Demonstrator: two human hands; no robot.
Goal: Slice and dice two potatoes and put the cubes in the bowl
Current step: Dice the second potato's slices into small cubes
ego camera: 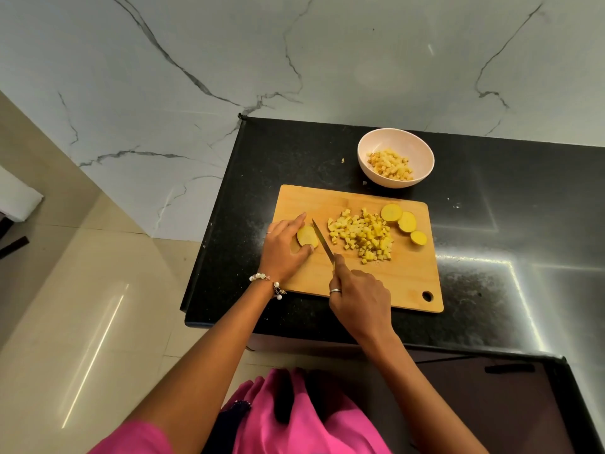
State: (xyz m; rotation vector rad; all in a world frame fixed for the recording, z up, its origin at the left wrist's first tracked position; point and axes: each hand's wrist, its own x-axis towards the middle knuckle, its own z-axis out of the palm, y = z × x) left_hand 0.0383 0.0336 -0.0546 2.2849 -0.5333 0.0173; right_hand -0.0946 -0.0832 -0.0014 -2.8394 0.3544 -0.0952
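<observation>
On a wooden cutting board [406,280] my left hand [283,249] grips a potato slice [306,236] near the board's left end. My right hand [360,298] holds a knife [322,240] by the handle, its blade lying just right of that slice. A heap of potato cubes [365,235] sits mid-board. Three round potato slices [406,221] lie at the board's far right. Behind the board stands a pale pink bowl [422,149] with potato cubes [391,163] inside.
The board lies on a black speckled counter [491,240] whose left edge drops to a tiled floor [82,322]. A marble wall [294,60] rises behind. A small potato scrap [342,160] lies left of the bowl. My pink clothing [294,421] fills the bottom.
</observation>
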